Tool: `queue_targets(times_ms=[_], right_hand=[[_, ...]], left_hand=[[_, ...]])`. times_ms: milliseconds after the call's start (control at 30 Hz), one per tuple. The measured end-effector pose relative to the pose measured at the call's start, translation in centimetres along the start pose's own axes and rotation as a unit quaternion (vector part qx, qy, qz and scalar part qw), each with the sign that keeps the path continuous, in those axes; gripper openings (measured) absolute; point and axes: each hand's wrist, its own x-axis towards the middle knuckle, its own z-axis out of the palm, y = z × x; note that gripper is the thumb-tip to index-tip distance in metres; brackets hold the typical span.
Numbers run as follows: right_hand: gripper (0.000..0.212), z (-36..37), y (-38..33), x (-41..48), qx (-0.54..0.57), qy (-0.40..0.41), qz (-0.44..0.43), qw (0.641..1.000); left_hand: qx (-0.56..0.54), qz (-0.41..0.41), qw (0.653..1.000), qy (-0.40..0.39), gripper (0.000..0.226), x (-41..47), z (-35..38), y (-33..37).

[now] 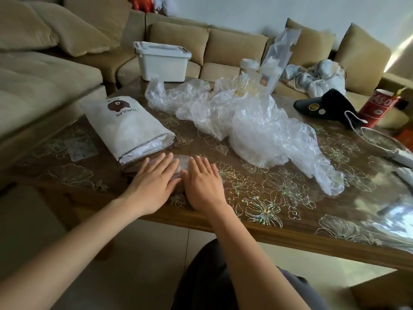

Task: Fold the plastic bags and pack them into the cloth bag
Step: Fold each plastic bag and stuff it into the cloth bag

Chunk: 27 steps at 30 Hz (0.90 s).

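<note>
**Fold being pressed flat at the near edge**

Both grips lie side by side at the near edge of the counter (279,198). The left grip (154,182) and right grip (202,186) are fully open, fingers straight and slightly spread. Their palms press down on a clear plastic bag (180,164) and neither clasps anything. The bag shows only between and just past the fingers, so its fold count cannot be told.

Assessment: the step in hand is flattening a fold.

Just beyond the left fingertips the cloth bag (125,128) lies on its side, mouth toward the person. Pale plastic shows inside, so some packing appears done.

The next move calls for pinching the flattened bag and sliding it into that mouth. The slick film may spring open if released early.

Farther back, right of the cloth bag, a heap of loose crumpled bags (257,124) lies unfolded, so much work remains. A white lidded box (162,61) stands at the far edge.
</note>
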Motion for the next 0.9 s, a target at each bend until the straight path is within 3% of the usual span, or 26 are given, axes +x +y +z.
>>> queue_targets(times_ms=[567,767,833,900], right_hand=[[0.062,0.1,0.4,-0.1,0.003,-0.037,0.003,0.999],[0.063,0.1,0.4,-0.1,-0.009,-0.046,0.000,0.999],[0.063,0.1,0.6,-0.1,-0.011,-0.049,0.006,0.999],[0.063,0.0,0.6,-0.3,-0.001,-0.044,0.003,0.999]], left_hand=[[-0.051,0.009,0.999,0.009,0.059,-0.2,1.3,-0.7],[-0.066,0.011,0.997,-0.029,0.073,-0.2,0.8,-0.7],[-0.105,0.012,0.993,-0.046,0.069,-0.1,-0.2,-0.6],[-0.153,-0.001,0.988,-0.005,0.054,0.1,-1.4,-0.6]])
